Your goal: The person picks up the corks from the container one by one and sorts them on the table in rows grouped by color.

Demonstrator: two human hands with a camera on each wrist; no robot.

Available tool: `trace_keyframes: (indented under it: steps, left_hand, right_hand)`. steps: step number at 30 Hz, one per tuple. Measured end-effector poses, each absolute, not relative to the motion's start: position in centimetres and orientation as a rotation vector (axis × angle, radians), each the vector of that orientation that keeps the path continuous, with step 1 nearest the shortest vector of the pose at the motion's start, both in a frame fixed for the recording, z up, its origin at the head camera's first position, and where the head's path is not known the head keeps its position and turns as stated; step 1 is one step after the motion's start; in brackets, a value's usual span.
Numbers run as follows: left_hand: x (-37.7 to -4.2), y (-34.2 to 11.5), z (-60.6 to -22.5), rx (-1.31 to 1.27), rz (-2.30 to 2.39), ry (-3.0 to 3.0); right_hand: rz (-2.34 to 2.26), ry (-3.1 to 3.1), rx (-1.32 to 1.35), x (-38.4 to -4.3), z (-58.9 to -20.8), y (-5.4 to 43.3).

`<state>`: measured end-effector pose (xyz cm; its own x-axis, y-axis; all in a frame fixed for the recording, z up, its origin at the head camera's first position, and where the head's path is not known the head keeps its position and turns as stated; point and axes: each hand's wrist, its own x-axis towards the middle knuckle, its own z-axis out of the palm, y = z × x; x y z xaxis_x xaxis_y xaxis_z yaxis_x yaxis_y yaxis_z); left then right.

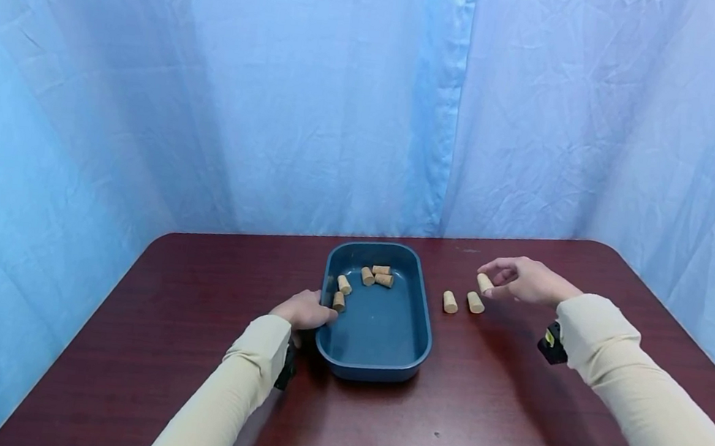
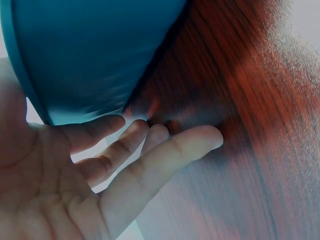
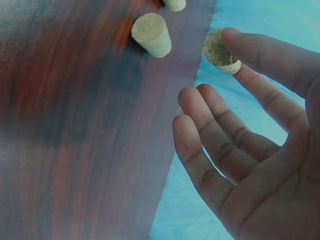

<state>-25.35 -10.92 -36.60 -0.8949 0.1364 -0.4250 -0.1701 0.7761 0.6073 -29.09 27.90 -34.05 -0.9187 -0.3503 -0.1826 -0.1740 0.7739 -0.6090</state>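
Note:
My right hand [image 1: 526,280] pinches a tapered cork [image 1: 485,283] between thumb and fingertip, held up above the table. In the right wrist view, the wide end of this held cork [image 3: 220,52] shows at the thumb tip while the other fingers are spread away from it. Two more corks, a nearer one [image 1: 476,303] and one further left [image 1: 451,302], stand on the table by that hand. My left hand [image 1: 306,311] grips the left wall of a blue rectangular tray [image 1: 370,373], one digit over the rim and the others outside. Several corks [image 1: 367,276] lie inside the tray, toward its far left.
A dark red wood-grain table [image 1: 203,353] with rounded far corners carries everything. Light blue curtains [image 1: 318,101] hang behind it and along both sides. Dark wrist devices, such as the right one [image 1: 553,343], sit under the sleeves.

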Motion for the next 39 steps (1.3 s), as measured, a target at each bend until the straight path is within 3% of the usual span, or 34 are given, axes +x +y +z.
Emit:
trace_keyframes:
  steps: [39]
  left_hand:
    - [-25.4, -11.0, -36.5, -0.023, 0.929, 2.502]
  right_hand:
    - [-0.768, 2.743, -0.326, -29.2, -37.2, 29.8]
